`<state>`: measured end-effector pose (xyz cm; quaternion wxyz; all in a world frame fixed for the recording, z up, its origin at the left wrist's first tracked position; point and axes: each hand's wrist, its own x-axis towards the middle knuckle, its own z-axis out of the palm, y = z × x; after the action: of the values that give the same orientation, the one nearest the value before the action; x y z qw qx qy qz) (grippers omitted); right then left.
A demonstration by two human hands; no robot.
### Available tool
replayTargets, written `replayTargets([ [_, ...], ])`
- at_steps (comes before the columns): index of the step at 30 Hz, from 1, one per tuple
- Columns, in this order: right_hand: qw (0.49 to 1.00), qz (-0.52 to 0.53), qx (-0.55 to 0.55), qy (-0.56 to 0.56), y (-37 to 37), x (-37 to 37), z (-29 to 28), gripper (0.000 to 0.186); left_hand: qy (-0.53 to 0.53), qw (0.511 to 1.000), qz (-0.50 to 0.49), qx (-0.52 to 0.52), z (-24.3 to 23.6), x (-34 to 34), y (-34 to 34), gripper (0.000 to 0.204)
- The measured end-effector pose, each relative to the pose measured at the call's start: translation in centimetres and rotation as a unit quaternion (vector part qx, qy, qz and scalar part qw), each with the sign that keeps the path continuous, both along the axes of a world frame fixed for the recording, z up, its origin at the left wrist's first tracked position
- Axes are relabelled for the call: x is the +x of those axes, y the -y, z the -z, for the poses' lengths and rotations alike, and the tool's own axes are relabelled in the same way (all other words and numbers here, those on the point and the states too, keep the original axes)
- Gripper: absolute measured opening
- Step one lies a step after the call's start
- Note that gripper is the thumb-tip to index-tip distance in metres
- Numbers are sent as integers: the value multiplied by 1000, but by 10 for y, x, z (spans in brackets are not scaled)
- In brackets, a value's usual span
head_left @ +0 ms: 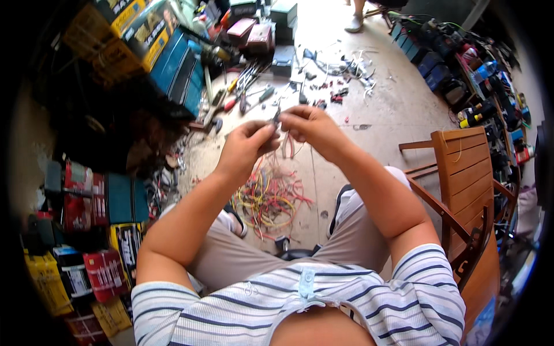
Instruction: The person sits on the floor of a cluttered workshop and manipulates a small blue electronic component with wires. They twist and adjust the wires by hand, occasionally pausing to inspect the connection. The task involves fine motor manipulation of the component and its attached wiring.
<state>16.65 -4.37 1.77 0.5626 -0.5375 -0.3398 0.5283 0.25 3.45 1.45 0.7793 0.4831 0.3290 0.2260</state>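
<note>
- Your left hand [253,139] holds a small, slim, dark piece [277,115] pinched at the tips of its thumb and forefinger, the fingers drawn narrow; the piece lies just off their right side.
- That piece sits between your two hands, out in front of your body; its long axis seems to run away from you, slightly to the right at the far end. Neither hand is clearly nearer; both meet at it.
- Your right hand [309,128] comes in from the other side, fingers pinched narrow on the same piece; how firmly, you cannot tell from here.
- Further left, yellow-and-black cardboard boxes [122,34] and a teal hard case [176,75] are stacked, with red-handled screwdrivers [231,105] lying nearby.
- Below your hands, a loose tangle of red and yellow wires [270,199] spreads on the pale concrete floor [384,155] between your feet; red-handled pliers [289,147] show just under your fingers, their far end hidden.
- To your right stands a brown slatted wooden chair [464,158], with a crowded shelf of tools [470,86] beyond it.
</note>
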Motion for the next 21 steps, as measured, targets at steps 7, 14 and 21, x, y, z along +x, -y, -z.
replayTargets([
  [7, 995, -37, 18, -90, 0, 7, 9, 16, 10, 1000, 2, -19, -3, -1, 1, 16],
  [14, 996, -46, 1, -71, -4, 5, 11, 16, 0, 1000, -13, -11, -4, -4, 1, 13],
  [21, 998, -40, -18, -34, -4, 4, 15, 18, -20, 1000, -20, 9, -4, -4, 4, 13],
])
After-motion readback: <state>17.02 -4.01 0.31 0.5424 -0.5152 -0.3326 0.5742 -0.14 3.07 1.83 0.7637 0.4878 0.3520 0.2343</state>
